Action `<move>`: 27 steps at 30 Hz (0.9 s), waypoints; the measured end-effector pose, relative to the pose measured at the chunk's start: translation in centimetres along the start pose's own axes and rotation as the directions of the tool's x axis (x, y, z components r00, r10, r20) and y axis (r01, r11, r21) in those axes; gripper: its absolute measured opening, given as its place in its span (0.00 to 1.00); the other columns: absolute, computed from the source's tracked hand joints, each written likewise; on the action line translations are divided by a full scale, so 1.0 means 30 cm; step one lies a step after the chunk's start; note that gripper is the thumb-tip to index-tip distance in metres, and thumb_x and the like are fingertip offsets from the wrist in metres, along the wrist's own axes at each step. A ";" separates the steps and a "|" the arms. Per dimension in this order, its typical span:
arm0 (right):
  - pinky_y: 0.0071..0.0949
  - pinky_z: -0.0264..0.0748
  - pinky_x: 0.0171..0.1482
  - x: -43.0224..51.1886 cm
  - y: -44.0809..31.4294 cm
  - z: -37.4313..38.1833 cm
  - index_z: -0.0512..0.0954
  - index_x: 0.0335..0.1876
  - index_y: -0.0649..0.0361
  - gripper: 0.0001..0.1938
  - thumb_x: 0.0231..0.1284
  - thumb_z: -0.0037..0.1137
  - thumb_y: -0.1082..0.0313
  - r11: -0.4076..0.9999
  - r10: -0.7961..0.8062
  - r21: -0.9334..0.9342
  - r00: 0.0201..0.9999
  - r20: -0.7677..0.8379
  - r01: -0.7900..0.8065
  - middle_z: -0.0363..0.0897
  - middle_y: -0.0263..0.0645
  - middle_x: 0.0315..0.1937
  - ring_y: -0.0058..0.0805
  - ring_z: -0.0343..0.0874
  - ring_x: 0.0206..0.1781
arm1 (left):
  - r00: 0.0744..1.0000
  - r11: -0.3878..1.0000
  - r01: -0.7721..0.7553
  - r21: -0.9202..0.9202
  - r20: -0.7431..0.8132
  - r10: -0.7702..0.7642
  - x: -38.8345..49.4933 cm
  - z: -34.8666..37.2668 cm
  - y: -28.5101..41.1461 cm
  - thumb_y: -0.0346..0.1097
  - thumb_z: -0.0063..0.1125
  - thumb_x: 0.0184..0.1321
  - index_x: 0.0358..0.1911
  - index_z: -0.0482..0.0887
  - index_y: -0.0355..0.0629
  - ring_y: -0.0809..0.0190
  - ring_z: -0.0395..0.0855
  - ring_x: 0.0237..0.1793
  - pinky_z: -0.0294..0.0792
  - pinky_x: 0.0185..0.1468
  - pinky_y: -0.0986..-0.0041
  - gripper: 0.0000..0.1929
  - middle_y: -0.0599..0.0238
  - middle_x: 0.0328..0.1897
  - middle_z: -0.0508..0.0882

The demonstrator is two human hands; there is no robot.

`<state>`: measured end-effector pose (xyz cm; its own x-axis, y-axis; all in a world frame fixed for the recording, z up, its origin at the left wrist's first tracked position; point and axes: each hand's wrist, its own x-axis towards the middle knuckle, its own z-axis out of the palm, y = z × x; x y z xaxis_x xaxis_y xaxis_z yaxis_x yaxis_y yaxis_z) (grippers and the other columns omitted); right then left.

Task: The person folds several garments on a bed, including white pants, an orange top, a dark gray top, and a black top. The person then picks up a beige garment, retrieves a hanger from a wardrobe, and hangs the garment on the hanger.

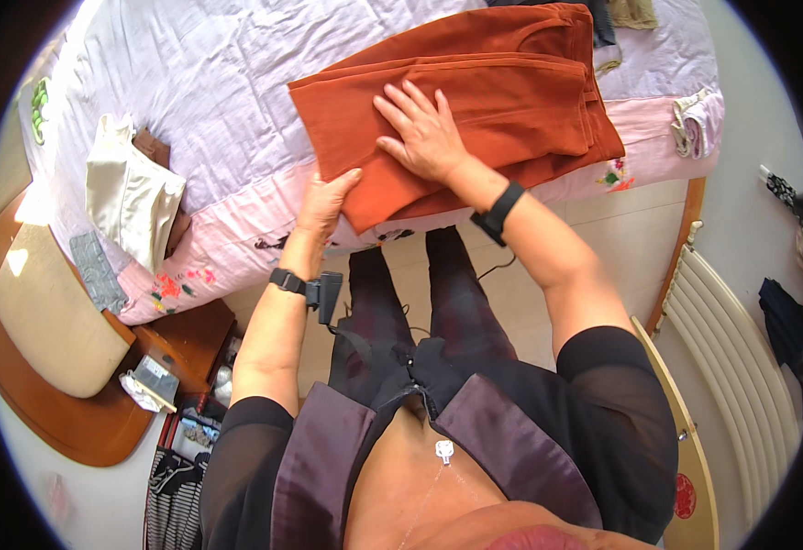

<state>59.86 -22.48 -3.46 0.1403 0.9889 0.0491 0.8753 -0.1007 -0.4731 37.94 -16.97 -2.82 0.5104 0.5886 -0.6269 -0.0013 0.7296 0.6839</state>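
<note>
Rust-orange trousers [484,117] lie folded lengthwise on the bed, their waistband to the right and the leg ends to the left, reaching over the bed's near edge. My left hand [329,199] holds the left end of the trousers, its thumb on top and its other fingers hidden beneath the cloth. My right hand [425,134] rests flat on the middle of the trousers with its fingers spread. Each wrist wears a black strap, and the left one carries a small black device.
White garments [129,192] lie over brown cloth at the bed's left, near a grey folded cloth [97,271]. Rolled pale cloth [698,124] sits at the right corner, dark and khaki clothes [632,12] at the top. A wooden nightstand [191,344] and a white radiator [724,371] flank me.
</note>
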 end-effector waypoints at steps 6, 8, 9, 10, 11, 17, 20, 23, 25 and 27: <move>0.55 0.58 0.68 0.085 0.133 0.002 0.71 0.67 0.45 0.30 0.60 0.59 0.47 0.979 -0.046 -0.204 0.994 -0.097 0.025 0.67 0.35 0.69 0.39 0.63 0.72 | 0.963 0.989 0.124 0.086 -0.250 -0.099 -0.080 -0.196 -0.014 0.30 0.68 0.57 0.59 0.75 0.33 0.63 0.81 0.53 0.73 0.59 0.70 0.26 0.60 0.55 0.83; 0.57 0.42 0.75 0.087 0.156 -0.008 0.64 0.73 0.46 0.38 0.58 0.58 0.41 0.992 0.051 -0.120 0.998 0.022 -0.048 0.54 0.36 0.77 0.43 0.46 0.80 | 0.985 0.982 0.054 0.182 -0.173 -0.022 -0.087 -0.182 -0.064 0.30 0.69 0.56 0.58 0.75 0.34 0.63 0.82 0.52 0.74 0.58 0.71 0.26 0.60 0.54 0.83; 0.57 0.42 0.75 0.086 0.158 -0.012 0.65 0.73 0.45 0.38 0.58 0.58 0.41 0.988 0.052 -0.149 0.999 0.014 -0.050 0.54 0.36 0.77 0.43 0.46 0.80 | 0.992 0.976 0.011 0.218 -0.125 0.017 -0.094 -0.170 -0.090 0.30 0.70 0.55 0.58 0.75 0.34 0.63 0.82 0.52 0.74 0.58 0.71 0.27 0.60 0.54 0.83; 0.57 0.42 0.75 0.087 0.151 -0.010 0.65 0.73 0.45 0.38 0.58 0.58 0.41 0.983 0.055 -0.174 0.998 0.014 -0.052 0.54 0.36 0.77 0.43 0.46 0.80 | 0.986 0.968 0.081 0.237 -0.159 -0.044 -0.109 -0.160 -0.115 0.29 0.70 0.54 0.58 0.75 0.35 0.63 0.82 0.52 0.74 0.57 0.71 0.27 0.60 0.53 0.84; 0.57 0.43 0.75 0.089 0.142 -0.008 0.65 0.73 0.45 0.38 0.58 0.58 0.40 0.979 0.059 -0.197 0.998 0.016 -0.055 0.55 0.36 0.77 0.42 0.46 0.80 | 0.985 0.961 0.124 0.246 -0.144 -0.090 -0.129 -0.152 -0.137 0.29 0.71 0.53 0.57 0.75 0.35 0.63 0.82 0.51 0.74 0.57 0.71 0.27 0.60 0.53 0.84; 0.66 0.53 0.68 -0.059 0.030 0.027 0.67 0.71 0.34 0.34 0.57 0.61 0.44 0.984 -0.086 -0.149 0.995 0.057 0.093 0.57 0.32 0.76 0.43 0.53 0.77 | 0.971 0.918 0.195 0.344 -0.201 -0.130 -0.181 -0.183 -0.163 0.27 0.69 0.52 0.56 0.77 0.38 0.63 0.82 0.49 0.74 0.54 0.71 0.25 0.60 0.51 0.85; 0.59 0.50 0.71 -0.191 -0.032 0.029 0.66 0.72 0.35 0.37 0.54 0.62 0.42 0.987 -0.053 -0.126 0.944 0.327 0.099 0.56 0.35 0.77 0.42 0.51 0.78 | 0.976 0.940 0.152 0.304 -0.197 -0.094 -0.146 -0.191 -0.131 0.34 0.72 0.53 0.55 0.75 0.36 0.63 0.82 0.48 0.75 0.51 0.72 0.27 0.60 0.50 0.84; 0.58 0.48 0.73 -0.211 -0.062 0.039 0.65 0.73 0.43 0.37 0.59 0.59 0.42 1.000 -0.004 0.016 0.986 0.169 0.001 0.55 0.37 0.77 0.42 0.49 0.79 | 0.960 0.986 0.116 0.118 -0.270 -0.080 -0.082 -0.190 -0.075 0.34 0.72 0.56 0.56 0.73 0.34 0.62 0.82 0.49 0.75 0.54 0.71 0.27 0.57 0.50 0.84; 0.57 0.46 0.74 -0.144 -0.026 0.041 0.64 0.73 0.51 0.37 0.61 0.57 0.42 0.996 0.088 -0.004 0.989 0.122 -0.088 0.56 0.39 0.77 0.43 0.49 0.79 | 0.975 0.992 0.095 0.083 -0.208 -0.076 -0.057 -0.183 -0.043 0.29 0.68 0.58 0.56 0.74 0.33 0.61 0.82 0.51 0.75 0.57 0.69 0.24 0.56 0.54 0.83; 0.56 0.46 0.75 -0.035 0.060 0.041 0.64 0.73 0.54 0.37 0.62 0.56 0.42 0.984 0.133 -0.118 0.991 -0.027 -0.136 0.56 0.40 0.76 0.43 0.50 0.79 | 0.980 0.989 0.122 0.081 -0.168 -0.107 -0.056 -0.170 -0.018 0.27 0.66 0.59 0.58 0.75 0.34 0.60 0.81 0.54 0.73 0.60 0.68 0.24 0.57 0.57 0.82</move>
<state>60.72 -23.57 -5.44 0.2684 0.9633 0.0094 0.8965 -0.2462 -0.3683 32.69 -16.57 -4.05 0.3556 0.5573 -0.7503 0.1302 0.7654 0.6302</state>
